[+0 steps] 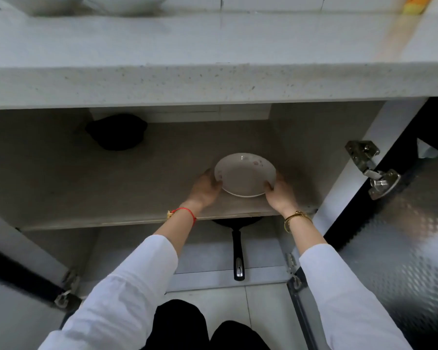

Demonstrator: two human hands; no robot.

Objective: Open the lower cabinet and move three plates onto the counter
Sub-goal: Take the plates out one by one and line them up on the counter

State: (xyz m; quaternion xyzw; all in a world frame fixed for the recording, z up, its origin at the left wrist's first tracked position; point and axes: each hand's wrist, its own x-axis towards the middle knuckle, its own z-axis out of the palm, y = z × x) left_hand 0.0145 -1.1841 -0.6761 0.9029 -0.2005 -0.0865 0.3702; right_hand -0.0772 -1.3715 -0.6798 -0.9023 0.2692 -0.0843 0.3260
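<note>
The lower cabinet stands open, both doors swung out. A white plate [245,174] with small pink flowers is on or just above the cabinet shelf [111,198], slightly tilted. My left hand [204,188] grips its left rim and my right hand [280,192] grips its right rim. Two white plates [124,5] sit on the speckled counter [213,46] at the far left, cut off by the top edge.
A black object [116,131] lies at the back left of the shelf. A black frying pan [238,248] sits on the cabinet floor below, handle toward me. The right door [402,236] with its metal hinge [372,170] stands close to my right arm.
</note>
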